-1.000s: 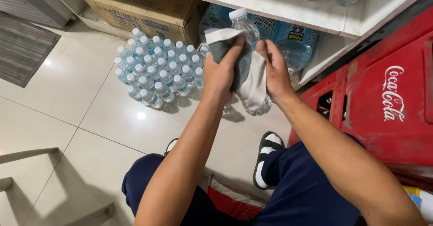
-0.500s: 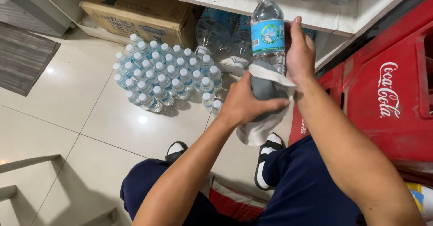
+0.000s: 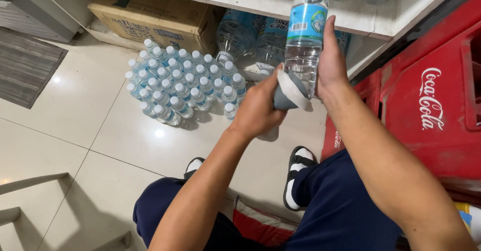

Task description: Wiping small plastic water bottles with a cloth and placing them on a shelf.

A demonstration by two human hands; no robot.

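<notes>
Right hand [image 3: 330, 63]: closed around upright water bottle [image 3: 304, 35].
Left hand [image 3: 258, 108]: cloth [image 3: 289, 91] pressed against bottle base.
Risk: bottle may be dropped if wiping loosens the one-handed hold.

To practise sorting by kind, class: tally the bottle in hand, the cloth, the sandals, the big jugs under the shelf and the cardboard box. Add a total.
water bottle, in the right hand: 1
cloth, in the left hand: 1
sandals: 2
big jugs: 2
cardboard box: 1
Total: 7
</notes>
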